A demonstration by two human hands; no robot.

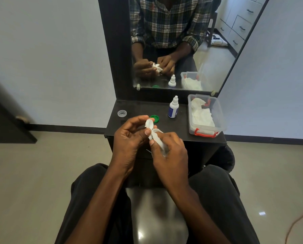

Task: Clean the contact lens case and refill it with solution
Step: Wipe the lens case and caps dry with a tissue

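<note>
Left hand (129,136): my fingers are curled, thumb tip pressed to a white case (149,124) held at the fingertips.
Right hand (168,152): my fingers are curled round a white tissue (158,140), knuckles up.
Forearms: both reach forward, converging, hands touching.

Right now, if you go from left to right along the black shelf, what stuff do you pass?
Clear cap → green cap → bottle → plastic box with tissues inside.
</note>
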